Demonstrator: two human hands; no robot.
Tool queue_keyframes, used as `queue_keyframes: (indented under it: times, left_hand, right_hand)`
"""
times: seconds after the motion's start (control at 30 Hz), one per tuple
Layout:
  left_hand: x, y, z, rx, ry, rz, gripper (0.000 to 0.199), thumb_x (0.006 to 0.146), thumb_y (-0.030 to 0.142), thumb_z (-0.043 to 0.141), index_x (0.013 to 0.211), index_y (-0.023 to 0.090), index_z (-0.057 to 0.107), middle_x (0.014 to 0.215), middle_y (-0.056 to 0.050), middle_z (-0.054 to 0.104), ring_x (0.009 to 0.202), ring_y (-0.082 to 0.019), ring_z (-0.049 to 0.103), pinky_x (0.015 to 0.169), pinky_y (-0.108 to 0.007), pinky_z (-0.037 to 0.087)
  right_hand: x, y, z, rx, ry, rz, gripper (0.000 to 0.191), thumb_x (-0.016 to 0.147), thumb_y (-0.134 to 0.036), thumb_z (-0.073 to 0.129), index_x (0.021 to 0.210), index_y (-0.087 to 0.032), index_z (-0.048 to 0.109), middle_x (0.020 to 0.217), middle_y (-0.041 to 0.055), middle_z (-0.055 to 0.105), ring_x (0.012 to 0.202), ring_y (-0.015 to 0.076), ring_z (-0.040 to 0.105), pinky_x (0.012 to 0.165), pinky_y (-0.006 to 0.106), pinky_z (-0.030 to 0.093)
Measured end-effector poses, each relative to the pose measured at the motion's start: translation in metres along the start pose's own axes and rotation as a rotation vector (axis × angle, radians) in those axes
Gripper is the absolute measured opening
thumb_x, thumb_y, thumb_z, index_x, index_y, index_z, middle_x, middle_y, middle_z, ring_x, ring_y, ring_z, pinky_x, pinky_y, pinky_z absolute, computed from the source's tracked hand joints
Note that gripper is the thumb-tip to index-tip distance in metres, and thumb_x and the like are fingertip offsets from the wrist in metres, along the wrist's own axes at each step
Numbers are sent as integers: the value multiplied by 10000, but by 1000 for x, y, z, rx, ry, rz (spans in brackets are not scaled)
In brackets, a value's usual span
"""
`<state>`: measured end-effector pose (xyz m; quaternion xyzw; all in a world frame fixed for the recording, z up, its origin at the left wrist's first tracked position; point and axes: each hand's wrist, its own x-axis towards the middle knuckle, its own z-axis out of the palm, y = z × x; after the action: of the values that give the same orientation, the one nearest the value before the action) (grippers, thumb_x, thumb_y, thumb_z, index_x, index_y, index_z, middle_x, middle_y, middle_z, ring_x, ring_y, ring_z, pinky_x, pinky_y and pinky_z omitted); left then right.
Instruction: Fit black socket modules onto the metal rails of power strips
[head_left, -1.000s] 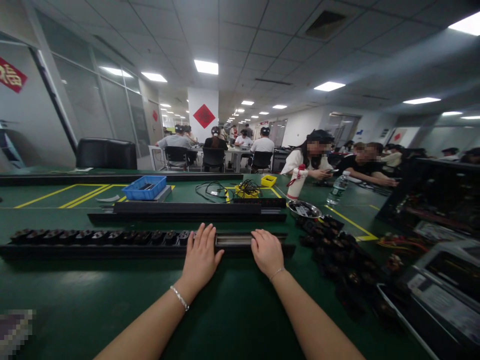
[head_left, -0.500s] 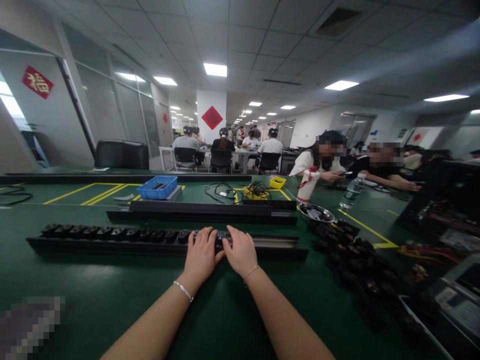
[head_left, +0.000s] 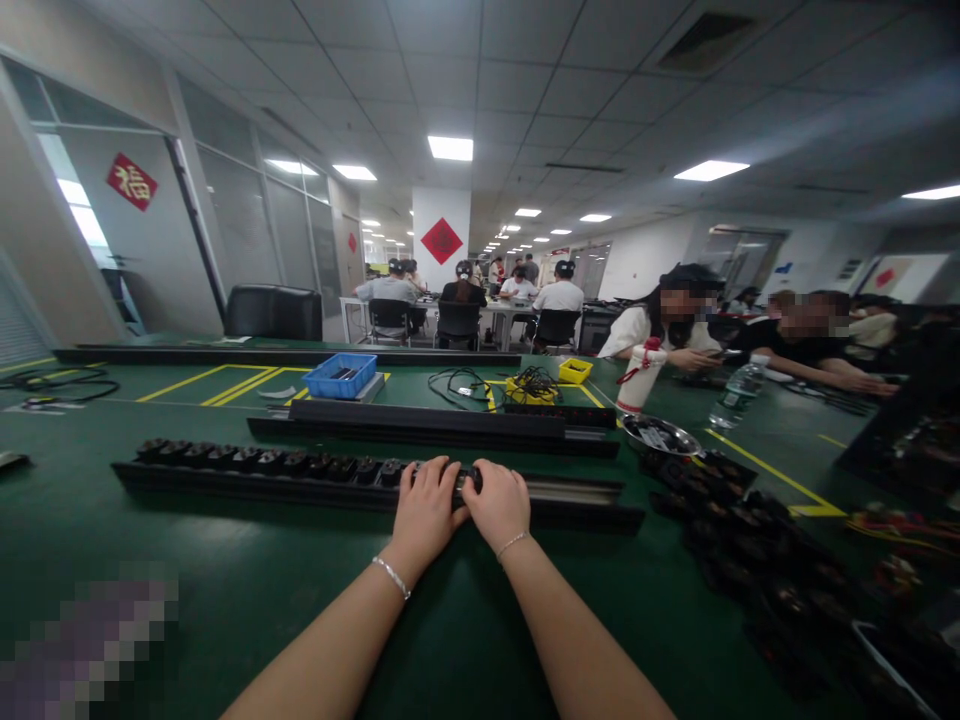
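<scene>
A long black rail (head_left: 247, 487) lies across the bench in front of me, with a row of small black modules (head_left: 296, 463) set along its channel. My left hand (head_left: 426, 512) rests over the right end of that row, fingers bent across the modules and thumb against the near side. Right beside it, my right hand (head_left: 502, 507) has its fingers curled round one black module (head_left: 466, 485), which shows between the two hands. The fingertips on the far side are partly hidden. Right of my hands, the pale inner channel (head_left: 574, 492) of the rail is exposed.
More black rails (head_left: 427, 422) lie behind. Beyond them are a blue bin (head_left: 341, 376), cables (head_left: 534, 384) and a yellow tray (head_left: 575, 371). On the right are a metal bowl (head_left: 661, 436), a white cup (head_left: 640, 378), a bottle (head_left: 739, 392) and heaped black modules (head_left: 765, 560). People sit opposite.
The view has turned slightly left. My right hand's fingers have curled in more closely round the module. Both hands stay at about the same spot along the rail.
</scene>
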<state>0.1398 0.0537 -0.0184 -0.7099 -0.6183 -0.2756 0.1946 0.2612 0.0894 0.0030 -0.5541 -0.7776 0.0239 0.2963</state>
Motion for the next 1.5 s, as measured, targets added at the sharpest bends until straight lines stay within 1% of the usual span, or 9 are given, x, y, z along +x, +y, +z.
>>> queue_keyframes:
  times: [0.2,0.4,0.57,0.8,1.07,1.27,1.5]
  left_hand:
    - [0,-1,0,-12,3,9,473,740,369,583,1178,216,487,1214,-111,523,1129,-258,463,1021,-467,235]
    - [0,0,1,-10,4,-3,462,736,370,589,1161,212,497,1214,-105,521,1125,-253,465,1023,-465,232]
    - [0,1,0,-4,10,-10,509,722,409,606,1185,232,489,1219,-104,513,1134,-265,457,1024,-481,226]
    - [0,1,-2,5,-8,11,349,714,449,615,1020,282,605,1226,-93,490,1147,-267,437,1026,-499,221]
    - [0,1,-3,1,-13,14,340,717,460,610,999,270,614,1223,-94,488,1141,-263,437,1022,-503,235]
    - [0,1,-3,-7,-16,13,333,703,454,625,971,256,621,1231,-92,486,1139,-272,434,1024,-510,228]
    - [0,1,-2,6,-20,11,344,697,452,634,982,261,614,1230,-94,487,1139,-269,436,1027,-507,223]
  right_hand:
    - [1,0,0,-37,-3,3,239,811,-303,430,953,-200,593,930,48,650,930,173,545,864,312,304]
    - [1,1,0,-42,22,2,222,795,-280,443,929,-185,592,907,53,651,907,181,545,844,306,314]
    - [1,5,0,-66,49,30,204,787,-268,450,906,-180,591,887,60,650,905,192,548,857,318,306]
    - [-1,12,-1,-57,71,25,209,786,-282,452,910,-185,589,886,56,649,898,189,547,856,317,309]
    - [2,14,-2,-21,68,27,204,752,-278,476,900,-190,588,869,49,649,874,191,554,829,304,327]
    - [1,19,-7,-54,86,63,172,734,-268,482,849,-185,580,813,49,644,827,194,559,794,306,335]
    - [1,21,-8,-77,73,83,165,727,-257,491,845,-177,574,805,51,637,823,184,558,772,292,332]
